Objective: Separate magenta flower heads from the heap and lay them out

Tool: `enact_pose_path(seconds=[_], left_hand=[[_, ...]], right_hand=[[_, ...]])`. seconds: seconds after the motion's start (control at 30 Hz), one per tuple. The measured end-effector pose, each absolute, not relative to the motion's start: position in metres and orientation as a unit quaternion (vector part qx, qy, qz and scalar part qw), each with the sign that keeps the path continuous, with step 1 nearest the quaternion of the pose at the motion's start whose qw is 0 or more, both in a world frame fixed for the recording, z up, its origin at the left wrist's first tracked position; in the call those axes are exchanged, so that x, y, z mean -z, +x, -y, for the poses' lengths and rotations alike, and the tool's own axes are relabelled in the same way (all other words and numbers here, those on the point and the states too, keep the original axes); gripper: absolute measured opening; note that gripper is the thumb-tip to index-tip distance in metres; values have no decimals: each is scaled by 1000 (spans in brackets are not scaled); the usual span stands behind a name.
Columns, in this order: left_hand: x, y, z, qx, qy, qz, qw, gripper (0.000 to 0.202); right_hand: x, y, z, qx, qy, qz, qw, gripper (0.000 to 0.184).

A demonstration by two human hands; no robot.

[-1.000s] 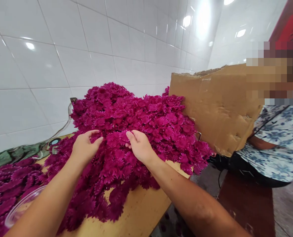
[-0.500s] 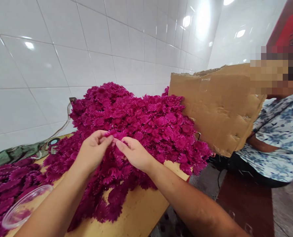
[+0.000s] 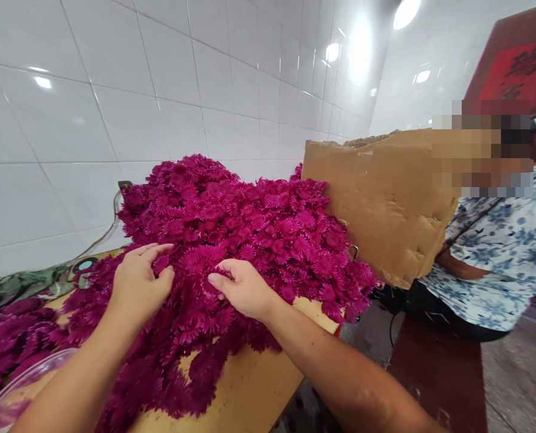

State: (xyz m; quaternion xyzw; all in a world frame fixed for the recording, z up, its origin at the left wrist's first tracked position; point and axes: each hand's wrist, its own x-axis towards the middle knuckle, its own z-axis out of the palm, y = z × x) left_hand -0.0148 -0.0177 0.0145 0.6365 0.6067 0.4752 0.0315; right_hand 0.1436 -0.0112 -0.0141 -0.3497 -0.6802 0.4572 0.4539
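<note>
A large heap of magenta artificial-looking flower heads (image 3: 268, 210) lies before me on a yellowish tabletop (image 3: 258, 379). Over the heap's left part is my left hand (image 3: 141, 279), its thumb and fingers apart and nothing visible between them. To its right, my right hand (image 3: 240, 288) is closed, thumb against curled fingers, right at the flowers. What those fingers pinch, if anything, blends into the magenta behind. Below my left forearm, at the lower left, a clear plastic container (image 3: 28, 374) is partly hidden, with more flower heads (image 3: 19, 337) around it.
A cardboard sheet (image 3: 380, 210) stands upright along the heap's right side. Beyond it sits a person in a blue-and-white patterned shirt (image 3: 488, 288). White tiled wall (image 3: 127, 90) rises behind the heap. Green cloth (image 3: 24, 285) and a small round device (image 3: 85, 264) lie at the left.
My hands were together at the fingertips over the heap, with a magenta piece between them. Now they are apart: the left has moved left and opened. The view has shifted slightly right.
</note>
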Motion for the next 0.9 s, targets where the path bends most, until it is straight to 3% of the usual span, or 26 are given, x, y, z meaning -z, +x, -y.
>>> enact_pose_path(seconds=[0.17, 0.33, 0.47, 0.7, 0.9], left_hand=[[-17, 12, 43, -409, 689, -580, 148, 41], [-9, 26, 45, -394, 715, -548, 185, 43], [-11, 24, 42, -418, 693, -560, 176, 39], [-17, 19, 40, -493, 598, -594, 213, 29], [-14, -2, 26, -621, 479, -573, 238, 19]], right_hand=[[21, 141, 3, -417, -415, 666, 458, 32], [25, 138, 0, -440, -399, 645, 482, 39], [27, 141, 4, -490, -302, 644, 503, 34], [15, 139, 14, -570, -247, 617, 483, 6], [15, 141, 18, -482, -321, 673, 460, 18]])
